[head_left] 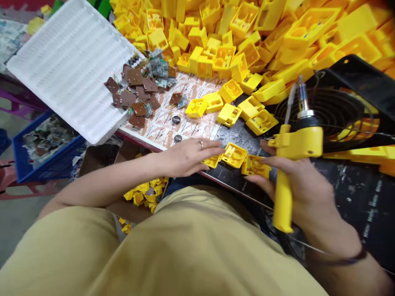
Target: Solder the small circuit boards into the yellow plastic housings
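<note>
My left hand (188,156) lies palm down at the table edge, fingers stretched out over a yellow plastic housing (212,161) that it partly covers. Beside it sits a second open yellow housing (233,155). A third housing (256,165) ends the row, between the thumb and fingers of my right hand (304,185). That same hand holds a yellow soldering gun (284,181), its metal tip pointing up and away. How firmly the right fingers touch the third housing is hard to tell.
Several yellow housings (230,114) stand ahead, before a large heap (216,41). Brown and grey circuit boards (135,92) lie by a white foam tray (68,65). Two small round parts (176,119) rest near the edge. A black fan (333,98) stands right; a blue crate (46,144) is lower left.
</note>
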Motion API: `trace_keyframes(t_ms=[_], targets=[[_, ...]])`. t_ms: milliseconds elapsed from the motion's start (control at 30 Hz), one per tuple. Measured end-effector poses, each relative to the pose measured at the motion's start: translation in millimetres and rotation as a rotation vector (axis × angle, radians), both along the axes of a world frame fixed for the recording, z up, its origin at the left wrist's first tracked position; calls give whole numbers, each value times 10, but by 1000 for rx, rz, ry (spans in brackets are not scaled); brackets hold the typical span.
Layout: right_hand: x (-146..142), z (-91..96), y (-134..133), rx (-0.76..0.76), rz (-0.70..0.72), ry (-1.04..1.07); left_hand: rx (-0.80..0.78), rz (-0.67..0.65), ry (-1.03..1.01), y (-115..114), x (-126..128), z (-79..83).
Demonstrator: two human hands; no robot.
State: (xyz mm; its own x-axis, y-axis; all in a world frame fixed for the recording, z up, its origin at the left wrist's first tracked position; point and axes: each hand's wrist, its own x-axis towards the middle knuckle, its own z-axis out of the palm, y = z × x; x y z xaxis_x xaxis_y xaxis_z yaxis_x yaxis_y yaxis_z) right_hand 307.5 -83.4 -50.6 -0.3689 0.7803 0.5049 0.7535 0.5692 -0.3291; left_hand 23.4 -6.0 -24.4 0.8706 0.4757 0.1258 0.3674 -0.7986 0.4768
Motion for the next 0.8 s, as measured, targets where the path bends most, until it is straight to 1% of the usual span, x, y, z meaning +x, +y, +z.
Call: trace_keyframes(t_ms=[33,67,100,133,200,233,267,300,333,367,400,433,467,500,567,700,800], targets=[[-24,-23,46,27,33,-16,25,-19,-36,-29,-50,-7],[-46,-40,83,49,59,-29,16,-50,-42,-44,-130,50],[-67,-51,110,63,71,-36,-30,-84,-5,-48,-235,163],[-87,-56,129,69,72,-38,-94,-115,73,-41,-355,316],[-128,-53,147,73,75,-43,-251,-152,298,7,-572,629],[-153,-49,152,75,80,-49,-245,-111,358,50,-638,736],[-184,-45,156,77,87,-56,-186,-11,387,108,-659,786],[-219,-45,160,83,95,-65,-97,112,388,182,-636,772],[-256,-50,164,91,98,-74,16,253,362,269,-572,702],[-293,-61,167,99,96,-85,115,373,336,361,-478,592],[-327,-76,168,106,84,-96,184,442,323,450,-368,465],[-353,-96,168,112,66,-109,238,481,321,526,-256,342],[-369,-116,167,116,46,-122,272,485,341,579,-155,241],[-375,-134,165,116,31,-134,301,476,369,602,-72,174],[-361,-155,161,109,27,-151,353,449,427,549,32,140],[-314,-129,185,106,70,-146,414,402,464,220,170,188],[-307,-113,228,114,112,-151,356,469,479,36,325,100]])
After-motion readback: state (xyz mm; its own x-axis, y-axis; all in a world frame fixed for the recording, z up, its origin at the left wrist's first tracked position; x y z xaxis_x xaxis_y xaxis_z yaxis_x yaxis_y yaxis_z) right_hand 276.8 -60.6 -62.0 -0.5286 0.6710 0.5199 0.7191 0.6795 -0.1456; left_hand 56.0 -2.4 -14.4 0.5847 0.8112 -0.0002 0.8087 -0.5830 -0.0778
